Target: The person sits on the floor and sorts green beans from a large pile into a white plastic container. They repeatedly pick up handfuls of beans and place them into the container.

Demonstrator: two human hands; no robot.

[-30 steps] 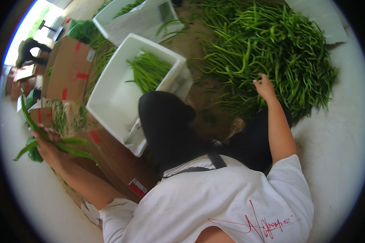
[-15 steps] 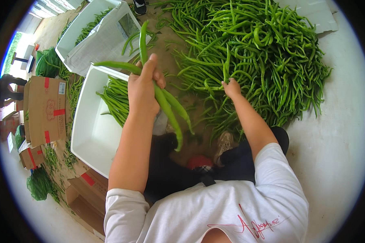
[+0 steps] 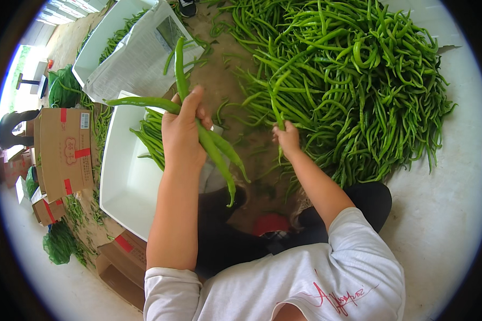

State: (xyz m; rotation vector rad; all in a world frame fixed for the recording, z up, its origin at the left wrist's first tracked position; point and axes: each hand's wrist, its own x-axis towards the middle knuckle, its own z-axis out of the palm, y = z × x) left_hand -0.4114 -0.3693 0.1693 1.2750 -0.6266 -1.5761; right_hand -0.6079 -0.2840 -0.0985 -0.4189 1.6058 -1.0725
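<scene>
My left hand is closed round a few long green peppers, held over the right edge of the white foam box. In that box lies a bunch of straight green peppers. My right hand grips a single long pepper at the near left side of the big heap of green peppers.
A second white box with peppers and a pale sheet stands at the back. Cardboard boxes and green bags line the left. A person's dark leg and another's shoe show further off.
My left hand came from the far left to the middle with its peppers and has dropped slightly. My right hand has pulled a pepper from the heap, moving down and left.
</scene>
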